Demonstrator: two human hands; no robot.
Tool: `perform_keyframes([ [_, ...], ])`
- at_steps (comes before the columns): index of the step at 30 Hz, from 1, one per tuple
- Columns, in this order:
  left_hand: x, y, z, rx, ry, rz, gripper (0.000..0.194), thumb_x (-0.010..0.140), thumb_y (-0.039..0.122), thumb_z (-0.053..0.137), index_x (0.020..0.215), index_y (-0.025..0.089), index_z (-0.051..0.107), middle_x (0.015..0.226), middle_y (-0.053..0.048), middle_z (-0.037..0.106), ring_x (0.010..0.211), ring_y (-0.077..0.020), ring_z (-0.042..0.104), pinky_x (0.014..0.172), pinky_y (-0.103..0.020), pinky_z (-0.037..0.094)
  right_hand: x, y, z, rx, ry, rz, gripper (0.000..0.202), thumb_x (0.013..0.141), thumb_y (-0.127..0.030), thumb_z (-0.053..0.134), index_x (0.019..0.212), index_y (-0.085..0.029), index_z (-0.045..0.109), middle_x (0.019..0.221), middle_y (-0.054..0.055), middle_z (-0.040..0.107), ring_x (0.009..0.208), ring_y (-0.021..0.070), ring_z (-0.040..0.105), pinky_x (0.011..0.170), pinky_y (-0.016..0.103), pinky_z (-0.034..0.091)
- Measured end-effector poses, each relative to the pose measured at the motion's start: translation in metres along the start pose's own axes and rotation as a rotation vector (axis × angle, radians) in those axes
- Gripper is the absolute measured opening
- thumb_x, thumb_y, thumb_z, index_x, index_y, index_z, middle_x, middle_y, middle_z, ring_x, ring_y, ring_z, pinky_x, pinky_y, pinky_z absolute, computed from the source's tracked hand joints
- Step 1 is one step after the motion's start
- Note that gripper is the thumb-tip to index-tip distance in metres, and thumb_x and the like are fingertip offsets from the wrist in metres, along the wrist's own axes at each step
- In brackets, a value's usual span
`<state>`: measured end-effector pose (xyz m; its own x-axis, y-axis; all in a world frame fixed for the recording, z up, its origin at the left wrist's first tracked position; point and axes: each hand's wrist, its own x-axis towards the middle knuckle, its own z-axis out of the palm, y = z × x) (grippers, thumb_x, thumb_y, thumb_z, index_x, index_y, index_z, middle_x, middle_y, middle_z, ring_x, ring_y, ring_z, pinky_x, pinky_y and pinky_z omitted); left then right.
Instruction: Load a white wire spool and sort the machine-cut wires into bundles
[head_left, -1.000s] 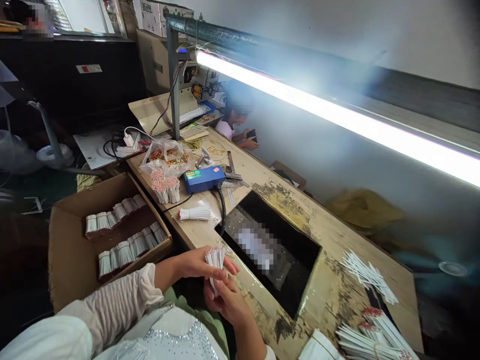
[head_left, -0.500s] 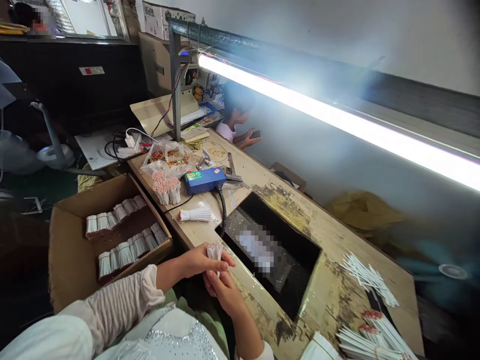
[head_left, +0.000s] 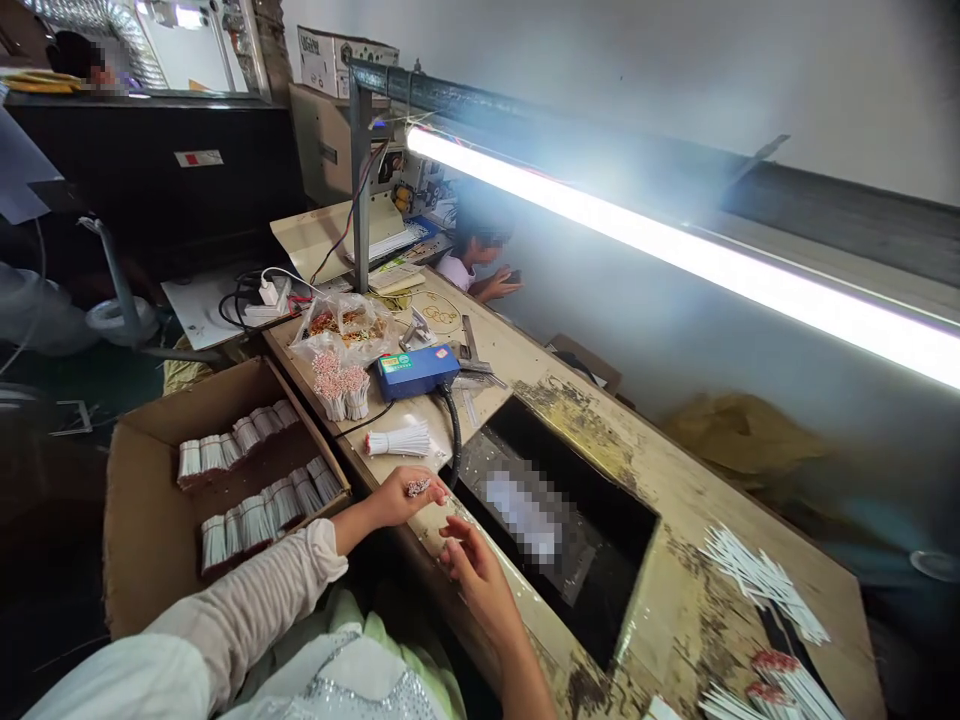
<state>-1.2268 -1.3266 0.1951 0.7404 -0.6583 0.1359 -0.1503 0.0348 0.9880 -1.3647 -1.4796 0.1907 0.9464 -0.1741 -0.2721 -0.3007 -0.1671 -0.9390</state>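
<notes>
My left hand (head_left: 394, 497) is closed around a bundle of thin white wires (head_left: 418, 487), whose speckled ends poke out above the fingers; the rest is hidden in the palm. Apart from it, to the right, my right hand (head_left: 474, 572) is open with fingers bent and spread, holding nothing, over the near edge of the worktable. Just beyond the left hand lies another bundle of white wires (head_left: 399, 440) on its side. Behind that, several bundles with pinkish ends (head_left: 341, 388) stand upright by a blue box-shaped device (head_left: 417, 371) with a black cable.
A cardboard box (head_left: 142, 500) holding two rows of wire bundles stands at the left. The worktable (head_left: 675, 560) has a dark recessed opening (head_left: 637, 540). Loose white wires (head_left: 765, 580) lie at the right. A lit tube lamp (head_left: 637, 225) hangs overhead. A co-worker (head_left: 461, 265) sits beyond.
My right hand has let go of the bundle and moved away to the right. My left hand keeps the bundle, now tipped with its ends facing me. The view has shifted slightly.
</notes>
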Motion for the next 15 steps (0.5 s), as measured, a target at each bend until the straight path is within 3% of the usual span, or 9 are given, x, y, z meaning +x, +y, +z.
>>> perform_keyframes([
  [3,0.001,-0.027,0.001,0.067,0.022,-0.014,0.042,0.085,0.051,0.059,0.084,0.011,0.073,0.092,-0.013,0.073,0.090,-0.0215,0.065,0.086,-0.033,0.048,0.000,0.004,0.001,0.046,-0.027,0.046,0.043,0.089,-0.052,0.053,0.119,-0.021,0.059,0.112,0.009,0.064,0.082,0.0189,0.062,0.069,0.030,0.049],
  [6,0.001,-0.037,0.002,0.048,0.009,-0.070,0.042,0.086,0.050,0.059,0.090,0.011,0.073,0.093,-0.012,0.072,0.087,-0.0208,0.065,0.083,-0.032,0.049,0.001,0.003,0.004,0.048,-0.025,0.047,0.041,0.088,-0.051,0.055,0.116,-0.022,0.061,0.106,0.008,0.066,0.082,0.0201,0.062,0.069,0.031,0.049],
  [10,-0.001,-0.012,0.002,-0.127,-0.103,-0.191,0.044,0.086,0.052,0.056,0.086,0.012,0.072,0.083,-0.009,0.073,0.077,-0.0179,0.065,0.077,-0.029,0.049,0.006,-0.006,0.002,-0.028,0.099,-0.057,0.032,0.087,-0.047,0.057,0.105,-0.022,0.063,0.097,0.006,0.066,0.087,0.0215,0.060,0.075,0.032,0.047],
  [13,-0.007,0.015,0.005,-0.396,-0.234,-0.284,0.042,0.084,0.050,0.060,0.070,0.012,0.070,0.081,-0.009,0.073,0.077,-0.0182,0.066,0.077,-0.029,0.049,0.007,-0.018,-0.004,-0.015,0.250,-0.133,0.025,0.088,-0.044,0.058,0.099,-0.022,0.060,0.094,0.004,0.063,0.087,0.0196,0.058,0.078,0.032,0.045],
  [15,-0.012,0.029,0.009,-0.613,-0.320,-0.376,0.041,0.083,0.048,0.062,0.066,0.011,0.069,0.080,-0.011,0.072,0.066,-0.0170,0.065,0.070,-0.030,0.050,0.005,-0.028,-0.008,0.034,0.308,-0.155,0.024,0.088,-0.044,0.058,0.098,-0.022,0.059,0.091,0.002,0.060,0.082,0.0178,0.056,0.076,0.030,0.045],
])
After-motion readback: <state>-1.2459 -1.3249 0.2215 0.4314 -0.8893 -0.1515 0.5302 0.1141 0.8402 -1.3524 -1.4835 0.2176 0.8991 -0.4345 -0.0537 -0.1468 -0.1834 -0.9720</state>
